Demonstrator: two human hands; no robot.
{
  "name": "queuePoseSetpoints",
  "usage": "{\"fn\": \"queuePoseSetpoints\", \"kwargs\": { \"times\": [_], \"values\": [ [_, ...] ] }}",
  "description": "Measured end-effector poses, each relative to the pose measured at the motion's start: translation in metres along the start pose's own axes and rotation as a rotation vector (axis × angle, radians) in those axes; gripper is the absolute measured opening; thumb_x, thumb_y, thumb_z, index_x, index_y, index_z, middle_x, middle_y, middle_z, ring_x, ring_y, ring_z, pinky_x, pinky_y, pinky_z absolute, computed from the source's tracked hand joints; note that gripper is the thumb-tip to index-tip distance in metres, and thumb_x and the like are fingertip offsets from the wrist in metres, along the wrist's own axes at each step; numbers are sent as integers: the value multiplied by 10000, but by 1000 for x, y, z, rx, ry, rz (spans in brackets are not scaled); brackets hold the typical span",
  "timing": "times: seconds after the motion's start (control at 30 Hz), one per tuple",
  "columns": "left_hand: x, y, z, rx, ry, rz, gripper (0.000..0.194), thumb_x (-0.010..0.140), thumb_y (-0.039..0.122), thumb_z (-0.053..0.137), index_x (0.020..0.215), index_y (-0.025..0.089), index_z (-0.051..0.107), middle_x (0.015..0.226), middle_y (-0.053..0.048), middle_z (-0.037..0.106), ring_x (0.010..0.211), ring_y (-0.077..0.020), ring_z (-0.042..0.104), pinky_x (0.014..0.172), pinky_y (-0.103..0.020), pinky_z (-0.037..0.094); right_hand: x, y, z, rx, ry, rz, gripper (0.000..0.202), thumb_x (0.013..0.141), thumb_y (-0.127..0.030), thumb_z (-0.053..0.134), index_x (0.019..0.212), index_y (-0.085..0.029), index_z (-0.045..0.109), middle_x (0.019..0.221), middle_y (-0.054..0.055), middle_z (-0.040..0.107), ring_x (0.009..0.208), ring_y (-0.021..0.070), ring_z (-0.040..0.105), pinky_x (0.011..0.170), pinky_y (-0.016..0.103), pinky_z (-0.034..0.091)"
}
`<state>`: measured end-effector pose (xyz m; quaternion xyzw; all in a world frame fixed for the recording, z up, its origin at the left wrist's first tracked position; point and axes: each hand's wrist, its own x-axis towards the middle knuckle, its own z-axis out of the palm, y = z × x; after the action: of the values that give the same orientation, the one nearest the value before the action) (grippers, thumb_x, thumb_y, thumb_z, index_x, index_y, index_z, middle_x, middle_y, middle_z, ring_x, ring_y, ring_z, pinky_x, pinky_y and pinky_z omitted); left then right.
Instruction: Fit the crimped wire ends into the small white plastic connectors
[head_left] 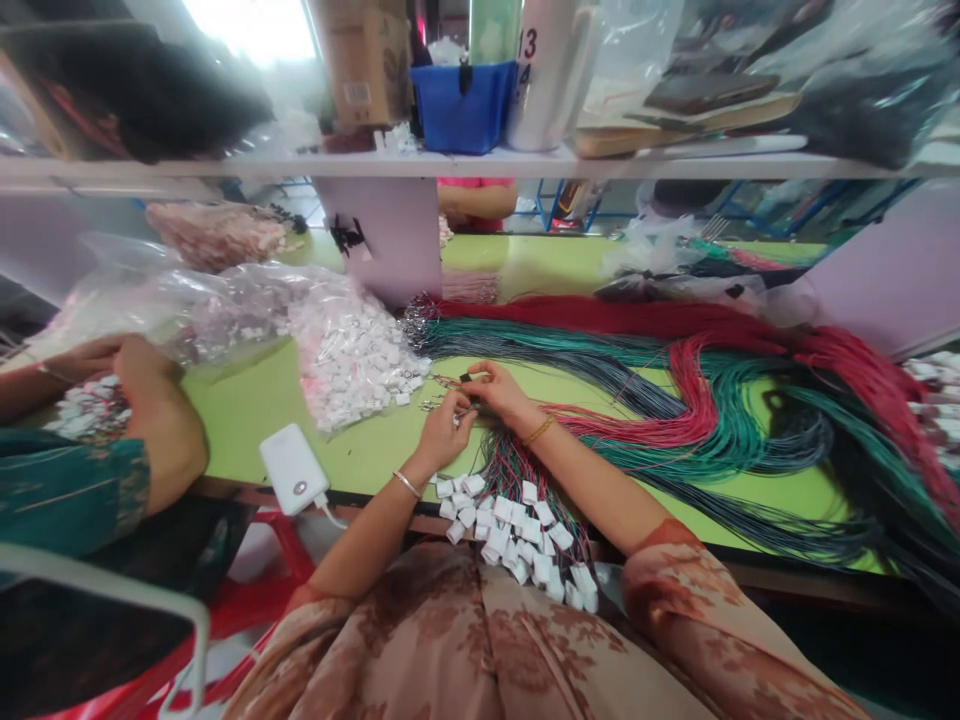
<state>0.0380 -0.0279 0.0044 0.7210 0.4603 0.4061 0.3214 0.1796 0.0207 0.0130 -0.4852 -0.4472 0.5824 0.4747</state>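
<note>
The yellow-green table (232, 420) carries work that looks part done: the long red wires (600, 316), green wires (739, 430) and dark grey wires (622, 385) stretch across its right side in large amounts, so much seems left, though no white piece shows on their visible lengths. At their left lies a clear plastic bag (352, 350), well filled with loose white pieces, which suggests plenty remains there too. What appears further along is the bunch of white connectors (517, 530) hanging at the near edge, in front of the body, with coloured wires running into them; whether their other ends are finished cannot be told. By count, there is one table, wire in three colours with strands too many to number, one well-filled bag just left of the hands, roughly thirty connectors in the overlapping bunch, and one white power bank (294, 468). Two hands meet above the bunch: the left hand (444, 432) has its fingers curled nearly closed around a few wire ends (446, 381), while the right hand (504, 395) bends thumb and forefinger close together beside them, its exact grip unclear. Smallest is one black piece (466, 377) at the right fingertips, too blurred to identify
</note>
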Motion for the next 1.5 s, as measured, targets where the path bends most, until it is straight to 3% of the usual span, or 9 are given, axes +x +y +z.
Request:
{"fn": "queuePoseSetpoints", "kwargs": {
  "times": [0.1, 0.2, 0.37, 0.53, 0.67, 0.9, 1.17, 1.5],
  "values": [
    [1, -3, 0, -111, 34, -93, 122, 835, 291, 538, 860, 203, 456, 725, 10, 544, 655, -131, 533, 603, -251, 369, -1, -1, -3, 167, 117, -4, 456, 536, -266, 763, 906, -203, 503, 563, -83, 582, 467, 88, 486, 470, 211, 349],
    [2, -4, -1, -228, -1, -168, 137, 834, 312, 539, 843, 200, 460, 629, 43, 482, 559, -107, 463, 540, -235, 327, -2, 2, -5, 296, 147, -50, 506, 515, -287, 800, 905, -219, 486, 608, -89, 585, 507, 92, 529, 500, 213, 394],
    [5, -3, 0, -344, 54, -281, 237, 753, 328, 642, 878, 190, 495, 567, 64, 485, 510, -89, 433, 520, -222, 305, -7, 7, -3, 340, 71, -126, 512, 535, -302, 825, 891, -227, 465, 696, -63, 639, 590, 105, 592, 588, 231, 459],
    [10, -5, -1, -572, 26, -446, 323, 682, 434, 686, 775, 176, 515, 503, 65, 472, 430, -61, 371, 448, -203, 229, -15, 9, 3, 274, -24, -223, 470, 599, -327, 818, 893, -231, 464, 772, -32, 668, 687, 127, 625, 694, 281, 500],
    [12, -6, -4, -599, 81, -511, 300, 654, 413, 686, 692, 166, 520, 485, 55, 474, 406, -48, 350, 427, -197, 206, -21, 10, 8, 220, -59, -261, 460, 609, -331, 813, 880, -235, 455, 826, -22, 667, 762, 135, 636, 747, 293, 511],
    [10, -4, -4, -434, 91, -447, 118, 643, 247, 567, 576, 177, 499, 441, 53, 452, 415, -61, 348, 438, -202, 246, -22, 7, 11, 270, 28, -193, 511, 560, -324, 813, 858, -245, 406, 679, -79, 609, 613, 108, 593, 632, 244, 489],
    [9, -5, -5, -404, 20, -464, 98, 623, 224, 537, 577, 180, 463, 457, 74, 393, 434, -57, 285, 451, -212, 204, -19, 1, 7, 404, 159, -53, 539, 466, -266, 792, 835, -249, 399, 598, -95, 539, 576, 120, 576, 585, 246, 479],
    [9, -5, -10, -578, -105, -409, 256, 681, 376, 666, 724, 172, 518, 508, 71, 421, 451, -56, 329, 465, -206, 228, -16, 1, -1, 356, 73, -75, 493, 562, -310, 780, 941, -244, 473, 688, -68, 615, 565, 98, 539, 515, 206, 435]
  ]
}}
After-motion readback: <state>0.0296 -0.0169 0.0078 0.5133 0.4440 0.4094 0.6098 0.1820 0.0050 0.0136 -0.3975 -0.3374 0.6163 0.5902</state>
